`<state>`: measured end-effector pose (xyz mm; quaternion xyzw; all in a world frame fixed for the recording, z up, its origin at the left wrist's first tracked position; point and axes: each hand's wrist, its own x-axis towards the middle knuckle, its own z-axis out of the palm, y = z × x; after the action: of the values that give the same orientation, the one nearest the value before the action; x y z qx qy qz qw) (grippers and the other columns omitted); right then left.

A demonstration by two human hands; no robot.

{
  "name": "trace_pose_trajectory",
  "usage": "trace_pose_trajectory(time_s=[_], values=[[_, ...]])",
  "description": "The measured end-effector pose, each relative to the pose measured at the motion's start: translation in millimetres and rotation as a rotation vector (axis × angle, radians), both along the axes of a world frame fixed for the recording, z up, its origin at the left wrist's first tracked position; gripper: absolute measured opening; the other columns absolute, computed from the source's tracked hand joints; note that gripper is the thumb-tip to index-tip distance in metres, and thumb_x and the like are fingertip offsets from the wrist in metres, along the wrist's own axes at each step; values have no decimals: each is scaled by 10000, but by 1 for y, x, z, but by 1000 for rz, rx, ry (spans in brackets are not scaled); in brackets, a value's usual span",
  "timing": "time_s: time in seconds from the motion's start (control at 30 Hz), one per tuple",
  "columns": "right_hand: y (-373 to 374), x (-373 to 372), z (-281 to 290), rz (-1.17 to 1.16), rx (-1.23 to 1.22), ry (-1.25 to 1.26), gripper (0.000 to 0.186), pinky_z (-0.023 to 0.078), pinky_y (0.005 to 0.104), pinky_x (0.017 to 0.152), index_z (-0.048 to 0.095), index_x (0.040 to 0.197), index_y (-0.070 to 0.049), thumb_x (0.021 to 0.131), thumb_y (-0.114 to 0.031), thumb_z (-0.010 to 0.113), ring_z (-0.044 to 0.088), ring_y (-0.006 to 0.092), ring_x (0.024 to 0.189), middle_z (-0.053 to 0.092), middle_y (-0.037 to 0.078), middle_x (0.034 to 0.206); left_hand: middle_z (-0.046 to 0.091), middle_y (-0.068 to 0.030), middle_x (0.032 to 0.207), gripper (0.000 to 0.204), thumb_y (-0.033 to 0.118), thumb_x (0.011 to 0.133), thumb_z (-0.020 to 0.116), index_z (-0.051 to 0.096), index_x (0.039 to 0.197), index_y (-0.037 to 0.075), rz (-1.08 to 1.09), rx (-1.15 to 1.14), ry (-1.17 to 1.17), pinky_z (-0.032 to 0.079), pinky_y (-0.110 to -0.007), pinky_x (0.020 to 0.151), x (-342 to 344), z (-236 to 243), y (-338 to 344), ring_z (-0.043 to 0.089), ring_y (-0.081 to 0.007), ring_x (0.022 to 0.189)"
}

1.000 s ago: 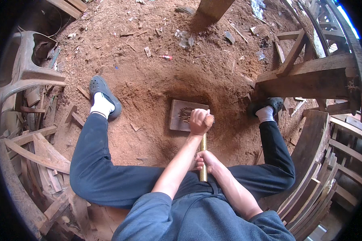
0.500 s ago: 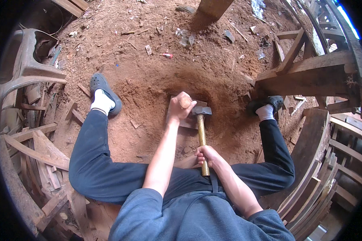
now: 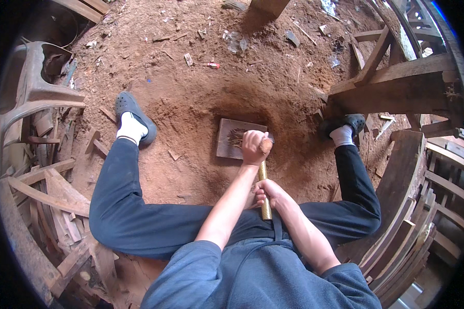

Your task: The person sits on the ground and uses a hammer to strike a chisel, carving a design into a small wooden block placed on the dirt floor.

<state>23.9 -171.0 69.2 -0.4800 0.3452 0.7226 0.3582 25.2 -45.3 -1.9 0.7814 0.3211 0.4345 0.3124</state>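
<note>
Left hand (image 3: 256, 148): centre of the frame; fingers wrapped round a tool with a rounded wooden end (image 3: 265, 146).
Right hand (image 3: 270, 192): below centre; fingers closed on the gold handle of a hammer (image 3: 266, 212), head mostly hidden.
Board (image 3: 227, 147): centre, on brown ground (image 3: 191, 103); rectangular, dark pattern, partly covered by the left hand.
Chair (image 3: 49, 94): left edge, dusty.
Timber offcuts (image 3: 62, 198): lower left.
</note>
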Motion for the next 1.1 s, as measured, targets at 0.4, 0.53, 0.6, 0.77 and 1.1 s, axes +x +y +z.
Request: trace_pose_trajectory(time_s=[0.4, 0.53, 0.6, 0.77, 1.1], values=[[6, 1, 5, 54, -1, -50, 188, 320, 251, 375, 389, 681, -125, 740, -22, 536, 329, 64, 382, 363, -49, 513, 619, -77, 693, 218, 87, 710, 745, 533, 748, 55, -241, -505, -35, 493, -319, 606, -29, 10, 71, 625, -220, 662], [3, 2, 5, 42, 45, -64, 228, 307, 234, 359, 376, 643, -128, 738, -11, 547, 324, 60, 362, 353, -53, 498, 582, -79, 686, 218, 96, 707, 749, 541, 758, 54, -183, -534, -61, 474, -320, 618, -29, 21, 74, 587, -208, 653], [0, 3, 4, 55, 58, -77, 172, 322, 232, 366, 415, 707, -114, 736, -18, 554, 333, 53, 378, 373, -57, 522, 579, -93, 708, 205, 78, 696, 735, 543, 763, 53, -187, -414, -81, 472, -339, 640, -24, 23, 62, 586, -242, 681], [-5, 5, 2, -8, 107, -35, 170, 319, 220, 359, 412, 704, -103, 734, -3, 547, 338, 45, 374, 376, -60, 517, 567, -116, 774, 225, 25, 633, 703, 541, 788, 44, -221, -191, -22, 461, -399, 712, -17, 23, 26, 570, -315, 782], [-5, 8, 3, -61, 77, -11, 187, 313, 221, 350, 388, 722, -106, 741, -1, 541, 344, 44, 376, 393, -53, 522, 581, -105, 728, 231, 91, 696, 758, 546, 772, 44, -114, -373, 13, 476, -339, 646, -33, 32, 38, 595, -245, 686]])
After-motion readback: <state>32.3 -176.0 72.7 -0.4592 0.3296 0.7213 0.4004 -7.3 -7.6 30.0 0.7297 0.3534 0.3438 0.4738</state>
